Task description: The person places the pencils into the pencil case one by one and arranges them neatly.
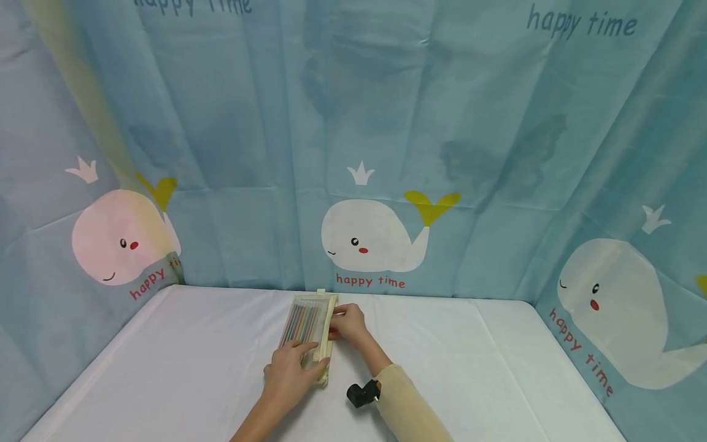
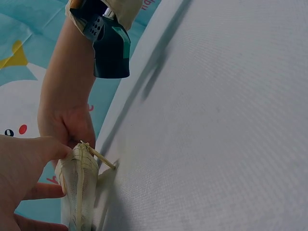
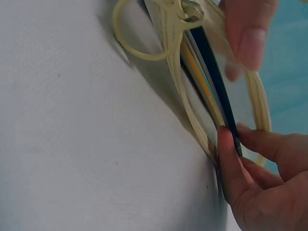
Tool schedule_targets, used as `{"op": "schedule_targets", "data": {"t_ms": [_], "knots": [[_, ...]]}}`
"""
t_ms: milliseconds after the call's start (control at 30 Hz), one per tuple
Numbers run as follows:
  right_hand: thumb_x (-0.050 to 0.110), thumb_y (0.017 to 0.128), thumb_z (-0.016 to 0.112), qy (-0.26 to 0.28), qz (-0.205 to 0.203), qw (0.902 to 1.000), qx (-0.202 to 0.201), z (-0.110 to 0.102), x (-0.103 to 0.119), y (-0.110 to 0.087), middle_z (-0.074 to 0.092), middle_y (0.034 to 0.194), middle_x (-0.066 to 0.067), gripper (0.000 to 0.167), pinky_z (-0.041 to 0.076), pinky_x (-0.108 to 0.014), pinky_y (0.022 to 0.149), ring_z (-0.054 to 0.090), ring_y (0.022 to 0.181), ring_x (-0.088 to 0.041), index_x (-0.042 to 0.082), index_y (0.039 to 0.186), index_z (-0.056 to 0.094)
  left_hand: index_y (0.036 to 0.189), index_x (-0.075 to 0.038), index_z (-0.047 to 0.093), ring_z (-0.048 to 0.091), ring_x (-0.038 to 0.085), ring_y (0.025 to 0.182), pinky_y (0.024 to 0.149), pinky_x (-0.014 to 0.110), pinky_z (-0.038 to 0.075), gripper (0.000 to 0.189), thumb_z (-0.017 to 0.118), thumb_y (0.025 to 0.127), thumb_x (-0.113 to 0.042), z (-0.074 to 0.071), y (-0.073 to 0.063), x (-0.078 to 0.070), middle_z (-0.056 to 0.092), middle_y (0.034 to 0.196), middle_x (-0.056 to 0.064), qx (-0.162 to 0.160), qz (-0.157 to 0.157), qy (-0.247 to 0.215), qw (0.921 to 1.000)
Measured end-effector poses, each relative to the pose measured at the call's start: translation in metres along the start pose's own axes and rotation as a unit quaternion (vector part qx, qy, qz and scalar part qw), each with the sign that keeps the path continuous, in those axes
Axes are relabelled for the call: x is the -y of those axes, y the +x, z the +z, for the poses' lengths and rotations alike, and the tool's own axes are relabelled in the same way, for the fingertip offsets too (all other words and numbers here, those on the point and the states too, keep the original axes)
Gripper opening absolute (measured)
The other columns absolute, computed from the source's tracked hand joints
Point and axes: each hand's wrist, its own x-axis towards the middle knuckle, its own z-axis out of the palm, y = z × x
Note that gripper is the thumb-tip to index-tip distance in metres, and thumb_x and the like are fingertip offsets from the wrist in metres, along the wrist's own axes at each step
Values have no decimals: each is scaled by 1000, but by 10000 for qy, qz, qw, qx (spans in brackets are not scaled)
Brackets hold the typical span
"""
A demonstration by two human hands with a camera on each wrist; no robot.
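A flat cream zip pouch (image 1: 327,301) with a see-through mesh face lies on the table, slim coloured strips (image 1: 301,322) showing inside. Across its near part my left hand (image 1: 289,371) rests with fingers spread, thumb reaching the right edge. My right hand (image 1: 348,322) is at the far right side, where the pouch gapes open. In the right wrist view its thumb and fingers pinch the end of a long, thin dark blue strip (image 3: 211,62); I cannot tell its exact kind. An orange strip (image 3: 197,65) runs beside it. A cream loop (image 3: 139,55) hangs at the zip.
White cloth covers the table (image 1: 469,362). Behind and at both sides hangs a blue curtain (image 1: 248,153) printed with whales. A black wrist camera (image 1: 361,394) sticks out from the right sleeve (image 1: 411,402), over the table.
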Motion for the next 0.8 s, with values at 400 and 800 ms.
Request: {"op": "schedule_targets", "data": {"t_ms": [400,800], "knots": [[-8,89,73,-237,-301,9993,28,5,0,-4,75,81,-16,29,62,-30,58,63,52,-8,-17,116,69,119,-16,81,67,44,111,72,69,51,43,86,87,-44,-1,0,-1,70,123,17,-18,-15,-18,10000],[-8,88,76,-473,-467,9977,137,-15,2,-8,78,92,-24,31,62,-29,61,75,64,-18,-17,118,69,119,-15,81,66,43,109,72,70,51,46,85,86,-46,-1,0,-2,70,120,17,29,-38,118,9999]]}}
